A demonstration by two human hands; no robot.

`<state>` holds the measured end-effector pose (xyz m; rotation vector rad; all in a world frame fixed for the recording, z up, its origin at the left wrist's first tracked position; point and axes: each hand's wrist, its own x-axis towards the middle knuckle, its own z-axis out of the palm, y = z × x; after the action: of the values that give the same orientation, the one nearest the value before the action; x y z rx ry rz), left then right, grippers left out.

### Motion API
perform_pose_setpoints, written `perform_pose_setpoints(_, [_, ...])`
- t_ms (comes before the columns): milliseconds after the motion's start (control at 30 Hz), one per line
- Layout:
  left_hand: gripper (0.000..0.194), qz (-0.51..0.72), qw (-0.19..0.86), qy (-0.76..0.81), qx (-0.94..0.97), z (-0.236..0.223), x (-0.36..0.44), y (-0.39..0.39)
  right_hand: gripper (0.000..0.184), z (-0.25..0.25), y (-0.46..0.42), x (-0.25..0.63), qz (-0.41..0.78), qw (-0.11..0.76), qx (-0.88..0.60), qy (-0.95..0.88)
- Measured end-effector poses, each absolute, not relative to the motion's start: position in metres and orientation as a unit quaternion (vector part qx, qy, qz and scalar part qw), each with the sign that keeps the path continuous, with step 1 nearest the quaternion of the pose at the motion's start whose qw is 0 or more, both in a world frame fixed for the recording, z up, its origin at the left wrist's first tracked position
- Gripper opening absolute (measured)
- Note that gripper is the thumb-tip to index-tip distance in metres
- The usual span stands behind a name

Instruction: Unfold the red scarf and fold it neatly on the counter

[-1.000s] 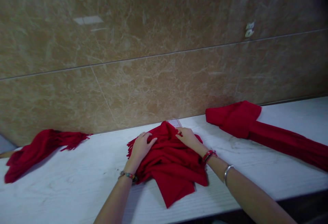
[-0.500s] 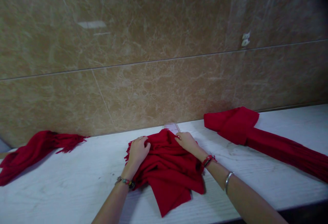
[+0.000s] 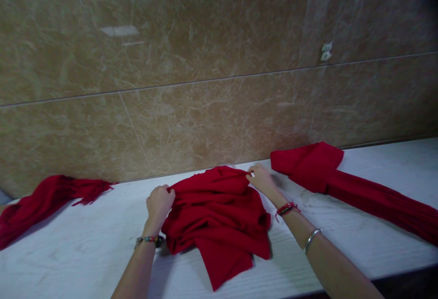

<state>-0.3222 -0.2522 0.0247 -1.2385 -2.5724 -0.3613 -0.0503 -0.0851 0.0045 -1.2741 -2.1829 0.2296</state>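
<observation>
In the middle of the white table lies a crumpled red scarf, bunched in several folds with one flat corner pointing toward me. My left hand pinches its upper left edge, fingers closed. At the upper right, my right hand grips another point of the same edge between thumb and fingers. The cloth is drawn fairly taut between both hands along the far side. Whatever lies under the folds is hidden.
A folded red scarf lies to the right, its long tail running toward the right edge. Another red scarf with fringe lies at the left. A brown marble-tiled wall rises directly behind the table.
My hands have moved apart, the left one leftward and the right one rightward, spreading the scarf's far edge wider. The cloth now covers most of the pale slip behind it.
</observation>
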Motion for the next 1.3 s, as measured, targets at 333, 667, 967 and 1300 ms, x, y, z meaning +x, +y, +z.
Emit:
perform_pose_setpoints(333, [0.046, -0.356, -0.091, -0.665, -0.65, 0.01, -0.292, -0.234, 0.023, -0.009, -0.105, -0.077, 0.216, 0.329, -0.331, -0.858])
perform_pose_setpoints(667, [0.054, -0.398, -0.146, -0.644, -0.637, -0.001, -0.285, -0.232, 0.014, 0.007, -0.135, -0.083, 0.206, 0.399, -0.211, -0.868])
perform_pose_setpoints(967, [0.019, -0.46, -0.035, -0.687, -0.562, 0.003, -0.283, -0.231, 0.015, 0.005, -0.133, -0.082, 0.139, 0.446, -0.237, -0.852])
perform_pose_setpoints(1300, [0.008, -0.259, 0.012, -0.769, -0.584, 0.007, -0.312, -0.238, 0.015, 0.002, -0.099, -0.06, 0.178, 0.332, -0.294, -0.879])
